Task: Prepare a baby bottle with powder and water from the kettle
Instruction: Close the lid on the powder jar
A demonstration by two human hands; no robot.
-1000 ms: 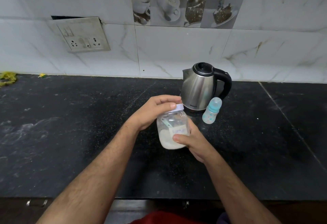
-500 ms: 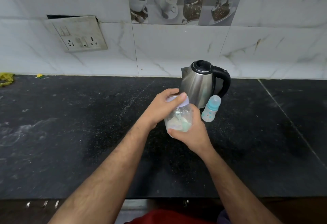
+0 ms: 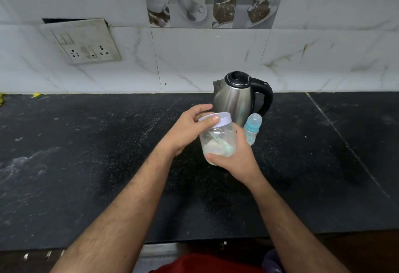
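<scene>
My right hand (image 3: 236, 160) wraps the lower body of the clear powder jar (image 3: 218, 137), thumb across its front, holding it tilted above the black counter (image 3: 86, 164). My left hand (image 3: 190, 128) grips the jar's white lid (image 3: 222, 119) from the 9 o'clock side, thumb pressed on the rim and fingers curled over the far edge. Pale powder and a light green scoop (image 3: 225, 146) lie inside the jar. The steel kettle (image 3: 234, 97) stands on the counter at 12 o'clock of the jar, just behind it, handle toward 3 o'clock. The baby bottle (image 3: 252, 127) with its blue cap stands at 2 o'clock of my right hand, just beside the kettle's base.
</scene>
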